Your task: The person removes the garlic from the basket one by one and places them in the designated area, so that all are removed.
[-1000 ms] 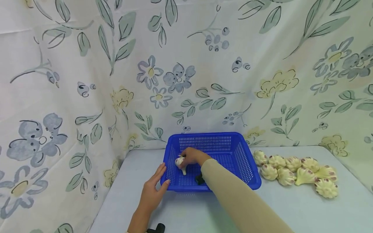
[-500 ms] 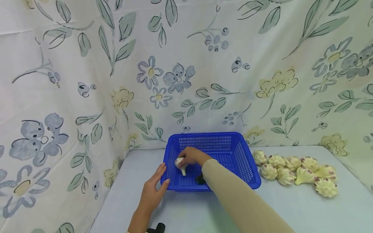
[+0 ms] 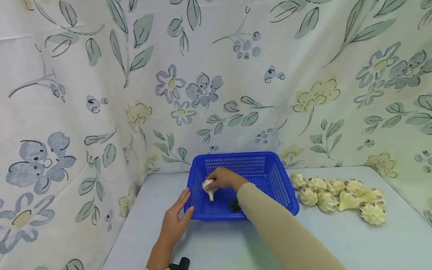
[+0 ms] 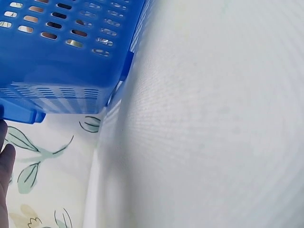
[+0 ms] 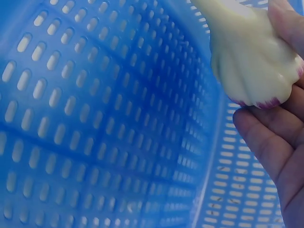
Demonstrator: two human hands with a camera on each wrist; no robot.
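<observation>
My right hand [image 3: 225,178] reaches down into the blue perforated basket [image 3: 216,217] and holds a garlic bulb [image 3: 207,185] near the left wall. The bulb is white with purple tips, its stem pointing down in the head view. In the right wrist view, thumb and fingers grip the garlic bulb [image 5: 254,59] by its rounded end, above the basket's slotted floor [image 5: 95,109]. Outside the basket, my left hand [image 3: 174,223] rests with extended fingers against the left rim. Only part of its fingers [image 4: 5,164] shows at the edge of the left wrist view.
To the right of the basket, several garlic bulbs [image 3: 349,200] lie grouped on the white-covered table [image 3: 219,243]. A floral curtain [image 3: 236,82] hangs behind and to the left. A black wrist device [image 3: 235,205] shows at the right wrist.
The head view has shifted slightly, moving the scene a little left. Both hands keep nearly the same place, the right still holding the garlic bulb inside the basket.
</observation>
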